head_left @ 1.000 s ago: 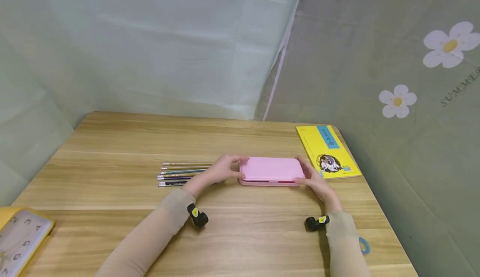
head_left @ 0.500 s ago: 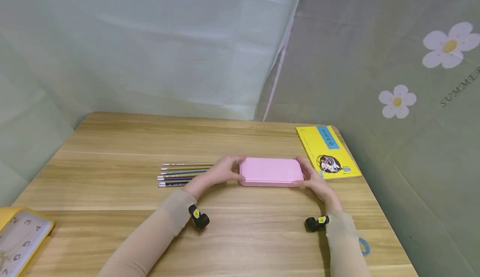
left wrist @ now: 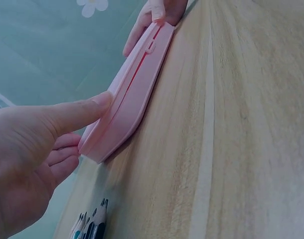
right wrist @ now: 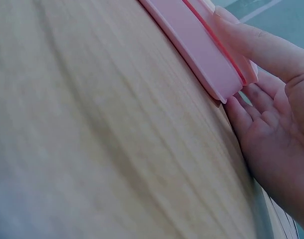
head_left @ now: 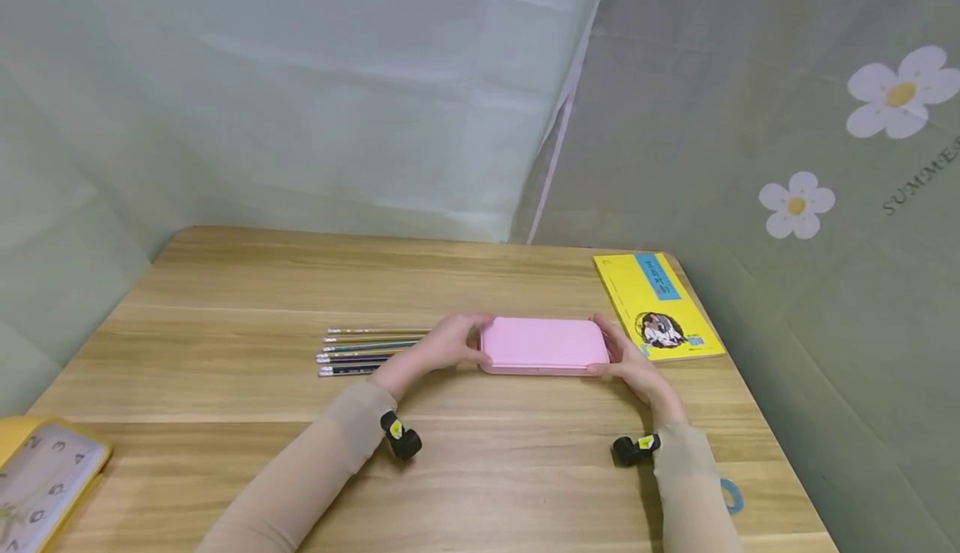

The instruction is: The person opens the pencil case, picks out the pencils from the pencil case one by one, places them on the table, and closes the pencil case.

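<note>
A pink pencil case (head_left: 543, 343) lies flat on the table, lid down on its base. My left hand (head_left: 448, 342) grips its left end, thumb on the near edge and the other fingers round the far side. At the opposite end, my right hand (head_left: 628, 363) holds it in the same way. In the left wrist view a thin red line runs along the seam of the pencil case (left wrist: 127, 104), past a small clasp. The right wrist view shows a red strip between lid and base of the pencil case (right wrist: 207, 57), near the right thumb.
Several pencils (head_left: 348, 358) lie in a row left of the case, partly behind my left hand. A yellow book (head_left: 622, 286) is at the back right, a yellow clock (head_left: 63, 470) at the front left. A blue ring (head_left: 732, 495) sits beside my right sleeve.
The lid of the pencil case has come down under both hands, and the gap along its front has narrowed. Both hands keep their places at its ends.
</note>
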`<state>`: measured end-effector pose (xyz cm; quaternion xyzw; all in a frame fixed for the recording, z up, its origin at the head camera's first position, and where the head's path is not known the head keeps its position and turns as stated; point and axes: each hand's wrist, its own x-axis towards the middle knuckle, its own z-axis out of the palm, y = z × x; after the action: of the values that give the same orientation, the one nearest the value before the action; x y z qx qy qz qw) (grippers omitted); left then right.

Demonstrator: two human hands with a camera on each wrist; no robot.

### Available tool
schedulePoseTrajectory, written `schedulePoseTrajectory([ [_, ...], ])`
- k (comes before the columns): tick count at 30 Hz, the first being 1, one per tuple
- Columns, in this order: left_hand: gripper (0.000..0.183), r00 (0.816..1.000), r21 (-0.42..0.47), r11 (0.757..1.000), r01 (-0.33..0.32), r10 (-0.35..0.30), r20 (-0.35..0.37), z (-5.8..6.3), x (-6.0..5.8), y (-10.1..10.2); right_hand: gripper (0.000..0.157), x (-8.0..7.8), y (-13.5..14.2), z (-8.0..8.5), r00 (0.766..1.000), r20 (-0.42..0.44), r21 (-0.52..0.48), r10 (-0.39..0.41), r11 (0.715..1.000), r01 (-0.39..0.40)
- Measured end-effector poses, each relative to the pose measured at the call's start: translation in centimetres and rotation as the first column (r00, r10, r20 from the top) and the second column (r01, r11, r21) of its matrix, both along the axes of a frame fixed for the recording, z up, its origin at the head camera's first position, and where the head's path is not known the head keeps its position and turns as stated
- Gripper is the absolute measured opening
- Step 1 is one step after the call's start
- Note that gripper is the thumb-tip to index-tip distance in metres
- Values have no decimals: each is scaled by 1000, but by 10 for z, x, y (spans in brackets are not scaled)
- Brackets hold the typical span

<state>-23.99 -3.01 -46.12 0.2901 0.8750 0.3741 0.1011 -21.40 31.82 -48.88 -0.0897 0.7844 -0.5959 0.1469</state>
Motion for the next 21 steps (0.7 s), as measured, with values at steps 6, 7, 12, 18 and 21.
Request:
schedulePoseTrajectory([
  [6,75,1000,-16,1000,10,-10,-10,2,1,1,99,1,1,2,1000,-9,10,22,1000,-22],
  [7,74,1000,-18,1000,14,-15,-9,2,1,1,99,1,2,2,1000,-8,14,22,1000,-22],
  [12,73,1000,-12,1000,6,-6,10,5,3,1,99,1,1,2,1000,-8,29,27,999,-27],
  [18,72,1000,17,1000,-19,19,-1,2,4,0,100,-1,0,1,1000,-15,25,21,999,-21],
  [21,71,1000,24,1000,-12,13,-9,0,3,1,99,-1,0,0,1000,-18,41,13,999,-13],
])
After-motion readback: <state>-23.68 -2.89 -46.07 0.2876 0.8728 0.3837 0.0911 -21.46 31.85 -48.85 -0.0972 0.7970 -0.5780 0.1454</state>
